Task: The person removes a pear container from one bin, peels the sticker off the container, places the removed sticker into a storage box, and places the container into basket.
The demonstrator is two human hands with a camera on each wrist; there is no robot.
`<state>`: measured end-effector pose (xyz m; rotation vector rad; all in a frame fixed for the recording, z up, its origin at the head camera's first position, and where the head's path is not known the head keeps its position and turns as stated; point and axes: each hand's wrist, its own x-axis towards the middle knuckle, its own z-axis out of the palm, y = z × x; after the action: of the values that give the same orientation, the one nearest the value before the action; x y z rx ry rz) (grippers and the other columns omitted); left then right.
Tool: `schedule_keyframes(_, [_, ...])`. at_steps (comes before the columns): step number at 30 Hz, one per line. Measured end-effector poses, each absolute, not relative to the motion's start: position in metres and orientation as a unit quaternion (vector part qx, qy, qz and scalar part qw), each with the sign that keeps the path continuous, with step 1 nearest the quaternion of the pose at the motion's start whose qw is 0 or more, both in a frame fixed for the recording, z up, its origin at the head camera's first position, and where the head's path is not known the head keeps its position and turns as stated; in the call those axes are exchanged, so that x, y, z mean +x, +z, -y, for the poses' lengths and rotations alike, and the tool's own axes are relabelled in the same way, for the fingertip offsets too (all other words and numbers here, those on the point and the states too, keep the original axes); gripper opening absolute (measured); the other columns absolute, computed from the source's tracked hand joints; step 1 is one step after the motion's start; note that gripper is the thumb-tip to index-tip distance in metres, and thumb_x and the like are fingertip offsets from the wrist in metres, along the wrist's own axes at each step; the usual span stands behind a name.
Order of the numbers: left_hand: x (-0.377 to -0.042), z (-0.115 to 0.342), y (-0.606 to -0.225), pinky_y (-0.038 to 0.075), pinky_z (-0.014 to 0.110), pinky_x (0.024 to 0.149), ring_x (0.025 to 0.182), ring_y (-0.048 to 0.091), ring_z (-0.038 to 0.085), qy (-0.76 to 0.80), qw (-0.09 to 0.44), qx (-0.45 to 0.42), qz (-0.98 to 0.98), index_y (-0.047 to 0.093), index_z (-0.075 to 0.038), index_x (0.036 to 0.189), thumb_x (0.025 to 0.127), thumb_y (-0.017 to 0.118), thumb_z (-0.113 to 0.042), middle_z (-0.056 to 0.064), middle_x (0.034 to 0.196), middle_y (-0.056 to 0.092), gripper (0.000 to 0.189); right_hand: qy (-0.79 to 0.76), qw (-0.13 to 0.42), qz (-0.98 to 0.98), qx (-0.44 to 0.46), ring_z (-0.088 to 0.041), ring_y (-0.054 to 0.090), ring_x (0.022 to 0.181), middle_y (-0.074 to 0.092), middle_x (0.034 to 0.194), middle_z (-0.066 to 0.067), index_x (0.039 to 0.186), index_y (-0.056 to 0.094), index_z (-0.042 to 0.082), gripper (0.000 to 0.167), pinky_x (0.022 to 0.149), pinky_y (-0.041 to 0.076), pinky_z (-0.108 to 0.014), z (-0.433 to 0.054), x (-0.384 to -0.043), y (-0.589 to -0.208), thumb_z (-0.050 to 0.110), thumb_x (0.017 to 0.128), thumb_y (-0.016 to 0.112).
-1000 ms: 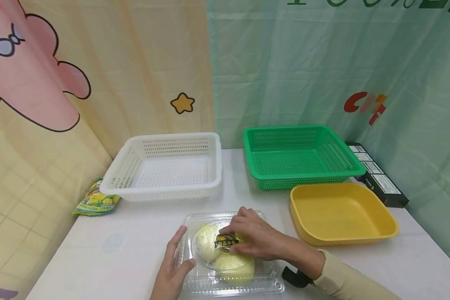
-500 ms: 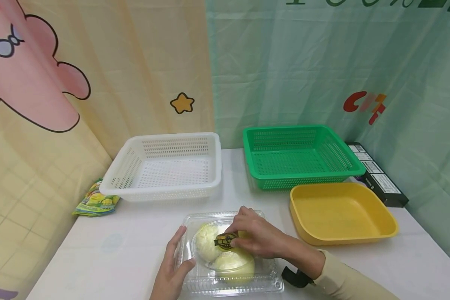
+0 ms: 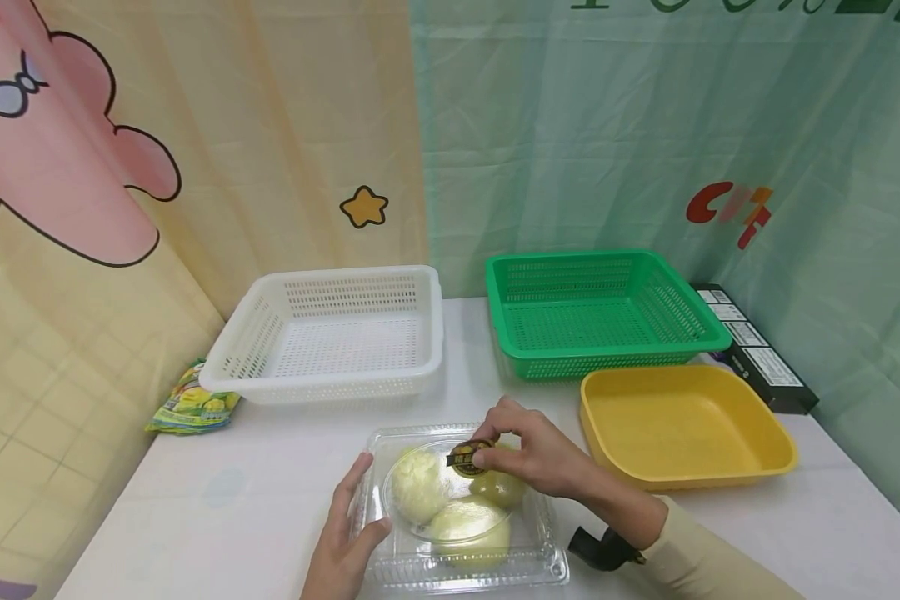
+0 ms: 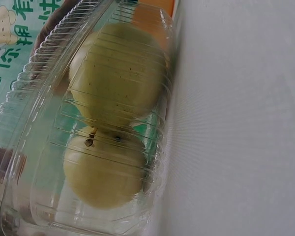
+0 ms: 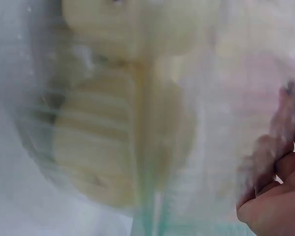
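A clear plastic clamshell box holds several pale yellow-green round fruits, seen through its lid. My right hand pinches a black and gold sticker between thumb and index finger, over the upper part of the lid. Along the box's left side lies my left hand, its straight index finger and thumb touching the edge. In the left wrist view, two of the fruits show through the box's ribbed wall. The blurred right wrist view has the right hand's curled fingers at its right edge.
Behind the box stand a white basket and a green basket. A yellow tray sits to the right, with a black box behind it. At the far left lies a colourful snack bag.
My right hand has drawn the sticker up and to the right across the lid, and more of the right-hand fruit shows. The left hand and the box have stayed put.
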<state>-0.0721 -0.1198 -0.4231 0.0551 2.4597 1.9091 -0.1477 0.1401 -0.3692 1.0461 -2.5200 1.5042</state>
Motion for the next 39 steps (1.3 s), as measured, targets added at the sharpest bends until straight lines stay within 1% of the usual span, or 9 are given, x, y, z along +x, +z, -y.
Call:
schedule_keyframes(1, [-0.072, 0.120, -0.423, 0.010, 0.075, 0.103, 0.144, 0.007, 0.047, 0.614, 0.015, 0.018, -0.789, 0.025, -0.027, 0.147, 0.087, 0.056, -0.013, 0.011, 0.159, 0.015, 0.069, 0.483, 0.019, 0.810, 0.331, -0.004, 0.051, 0.085, 0.063, 0.085, 0.005, 0.086, 0.068, 0.019, 0.005, 0.085, 0.045, -0.030, -0.144, -0.148, -0.367, 0.017, 0.082, 0.071])
schedule_keyframes(5, [-0.072, 0.120, -0.423, 0.008, 0.077, 0.102, 0.144, 0.006, 0.047, 0.613, 0.013, 0.022, -0.789, 0.025, -0.025, 0.148, 0.087, 0.055, -0.012, 0.012, 0.159, 0.015, 0.069, 0.478, 0.053, 0.823, 0.303, -0.005, 0.050, 0.087, 0.061, 0.084, 0.005, 0.083, 0.066, 0.017, 0.006, 0.088, 0.042, -0.033, -0.165, -0.152, -0.358, 0.013, 0.083, 0.069])
schedule_keyframes(7, [-0.072, 0.120, -0.423, 0.007, 0.078, 0.101, 0.144, 0.005, 0.047, 0.611, 0.011, 0.023, -0.791, 0.025, -0.023, 0.148, 0.087, 0.055, -0.011, 0.011, 0.159, 0.015, 0.069, 0.477, 0.068, 0.829, 0.282, -0.006, 0.048, 0.087, 0.058, 0.084, 0.005, 0.082, 0.065, 0.017, 0.006, 0.087, 0.039, -0.031, -0.179, -0.155, -0.352, 0.012, 0.084, 0.069])
schedule_keyframes(8, [-0.071, 0.120, -0.423, 0.007, 0.078, 0.101, 0.144, 0.005, 0.047, 0.609, 0.010, 0.023, -0.792, 0.025, -0.022, 0.148, 0.087, 0.055, -0.011, 0.011, 0.159, 0.015, 0.069, 0.478, 0.074, 0.833, 0.269, -0.008, 0.045, 0.087, 0.056, 0.084, 0.005, 0.082, 0.066, 0.017, 0.006, 0.081, 0.037, -0.027, -0.186, -0.156, -0.350, 0.012, 0.084, 0.069])
schedule_keyframes(15, [-0.072, 0.120, -0.424, 0.007, 0.078, 0.101, 0.144, 0.005, 0.046, 0.605, 0.008, 0.023, -0.796, 0.025, -0.022, 0.148, 0.087, 0.055, -0.011, 0.011, 0.159, 0.016, 0.069, 0.471, 0.101, 0.858, 0.180, -0.007, 0.048, 0.088, 0.056, 0.091, 0.004, 0.090, 0.066, 0.009, 0.004, 0.079, 0.042, -0.017, -0.244, -0.156, -0.342, 0.011, 0.090, 0.063])
schedule_keyframes(23, [-0.072, 0.120, -0.424, 0.006, 0.077, 0.102, 0.145, 0.003, 0.046, 0.609, 0.026, 0.011, -0.793, 0.023, -0.027, 0.148, 0.086, 0.055, -0.012, 0.009, 0.159, 0.012, 0.071, 0.376, 0.038, 0.925, 0.027, -0.002, 0.048, 0.085, 0.061, 0.098, -0.004, 0.101, 0.065, 0.004, 0.034, 0.068, 0.045, -0.020, -0.307, -0.159, -0.351, 0.036, 0.093, 0.057])
schedule_keyframes(26, [-0.072, 0.120, -0.424, 0.006, 0.077, 0.102, 0.145, 0.003, 0.046, 0.609, 0.025, 0.010, -0.793, 0.024, -0.027, 0.148, 0.086, 0.055, -0.012, 0.009, 0.159, 0.013, 0.071, 0.354, 0.031, 0.934, 0.017, -0.001, 0.049, 0.084, 0.065, 0.095, -0.006, 0.098, 0.066, 0.004, 0.034, 0.068, 0.045, -0.020, -0.322, -0.160, -0.360, 0.037, 0.093, 0.057])
schedule_keyframes(33, [-0.073, 0.119, -0.422, 0.005, 0.078, 0.102, 0.145, 0.004, 0.046, 0.611, 0.025, 0.009, -0.792, 0.024, -0.027, 0.148, 0.086, 0.055, -0.012, 0.010, 0.159, 0.013, 0.070, 0.342, -0.026, 0.939, -0.006, -0.005, 0.044, 0.074, 0.058, 0.091, -0.005, 0.101, 0.063, 0.000, 0.038, 0.059, 0.038, -0.021, -0.346, -0.161, -0.378, 0.037, 0.092, 0.059])
schedule_keyframes(39, [-0.074, 0.119, -0.422, 0.007, 0.077, 0.103, 0.145, 0.005, 0.045, 0.603, 0.021, 0.009, -0.797, 0.025, -0.027, 0.148, 0.086, 0.055, -0.013, 0.010, 0.159, 0.015, 0.070, 0.331, -0.061, 0.942, 0.008, -0.006, 0.043, 0.073, 0.059, 0.089, -0.005, 0.096, 0.065, 0.001, 0.033, 0.057, 0.035, -0.022, -0.356, -0.165, -0.386, 0.034, 0.092, 0.060])
